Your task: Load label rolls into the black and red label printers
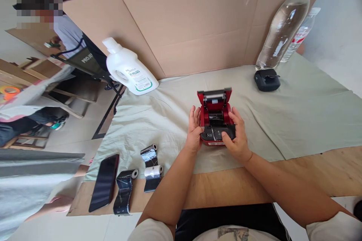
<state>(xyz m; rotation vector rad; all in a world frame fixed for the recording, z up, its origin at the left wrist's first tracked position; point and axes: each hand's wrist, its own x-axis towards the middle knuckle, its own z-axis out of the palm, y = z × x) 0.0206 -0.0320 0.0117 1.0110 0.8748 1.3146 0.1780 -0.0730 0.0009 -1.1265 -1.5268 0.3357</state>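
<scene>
A small red and black printer [215, 117] sits on the pale green cloth [296, 113] with its lid tipped open towards the back. Black ribbon shows inside its bay. My left hand [194, 129] cups the printer's left side. My right hand [237, 133] grips the right side, with the thumb pressed on the black front panel. Two black ribbon rolls with white cores [151, 167] [124, 191] lie unrolled on the table to the left, near a black phone [104, 182].
A white detergent jug [128, 69] lies at the back left. A large water bottle [283, 26] and a smaller one [301, 34] lean on the cardboard wall [192, 26]. A small black device [267, 79] sits below them. Another person sits beyond the table at the left.
</scene>
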